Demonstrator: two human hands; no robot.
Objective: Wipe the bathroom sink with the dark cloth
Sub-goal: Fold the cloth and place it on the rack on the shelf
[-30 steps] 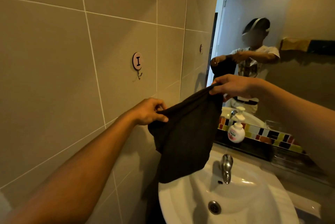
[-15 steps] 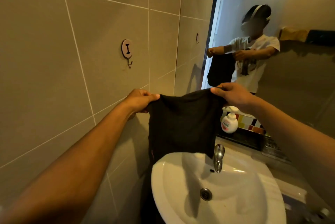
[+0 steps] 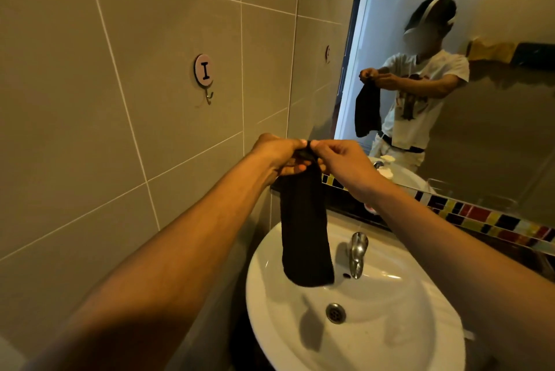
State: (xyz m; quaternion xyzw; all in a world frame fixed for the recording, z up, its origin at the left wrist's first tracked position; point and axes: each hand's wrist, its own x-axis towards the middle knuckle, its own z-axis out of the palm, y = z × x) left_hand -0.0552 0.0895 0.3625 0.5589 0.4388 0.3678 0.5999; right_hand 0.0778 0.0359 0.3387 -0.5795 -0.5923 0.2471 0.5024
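1. Change since the earlier frame: the left hand (image 3: 277, 154) and right hand (image 3: 336, 160), half a second ago held apart with the dark cloth (image 3: 303, 220) spread wide between them, now meet at its top edge, and the cloth hangs as a narrow doubled strip.
2. Grip: both hands are closed in a pinch on the cloth's upper corners, fingertips almost touching.
3. Position: the cloth hangs in the air above the far left part of the sink (image 3: 390, 340), just left of the tap (image 3: 357, 253); its lower end appears clear of the basin.
4. Purpose (judged): folding gives a thicker, palm-sized pad for wiping; wiping has not begun.
5. Concealed: the right forearm hides most of the soap bottle on the counter (image 3: 345, 205). The sink's near edge is cut off.
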